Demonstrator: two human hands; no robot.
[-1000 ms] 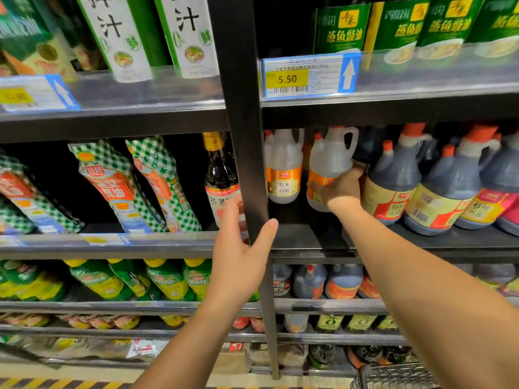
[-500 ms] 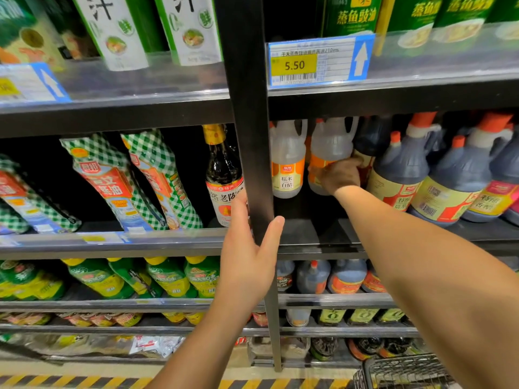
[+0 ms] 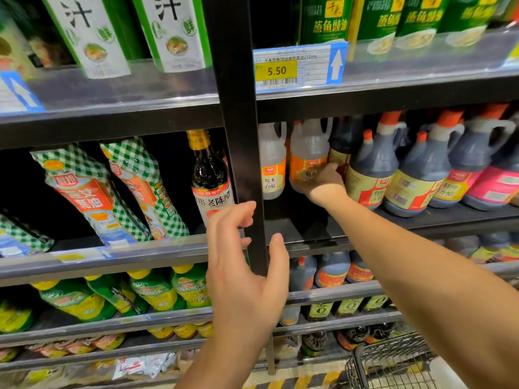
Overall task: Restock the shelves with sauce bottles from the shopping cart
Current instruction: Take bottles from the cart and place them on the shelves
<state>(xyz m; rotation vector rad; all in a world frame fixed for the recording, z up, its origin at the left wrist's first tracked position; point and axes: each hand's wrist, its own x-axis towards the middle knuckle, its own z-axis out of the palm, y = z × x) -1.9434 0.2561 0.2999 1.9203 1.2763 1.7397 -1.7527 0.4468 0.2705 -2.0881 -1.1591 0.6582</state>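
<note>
A white price label [image 3: 297,67] marked 5.50, with a blue up-arrow, sits upper centre; a second arrow label [image 3: 16,92] is at the left edge. Two green-and-white cartons [image 3: 92,37] occupy the upper left, and dark green cartons [image 3: 323,21] the upper right. Green checkered pouches [image 3: 84,192] lean at mid left. Yellow-capped green pouches [image 3: 151,290] lie below them. Yellow-black floor striping [image 3: 295,381] runs along the bottom edge.

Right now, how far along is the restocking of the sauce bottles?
Done: the middle shelf holds a white vinegar jug and a row of dark jugs. In hand: the right hand grips an orange-labelled clear jug beside the white one; the left hand hangs open by the black upright. Left: releasing that jug; only the cart's rim shows, so remaining stock is unknown.
</note>
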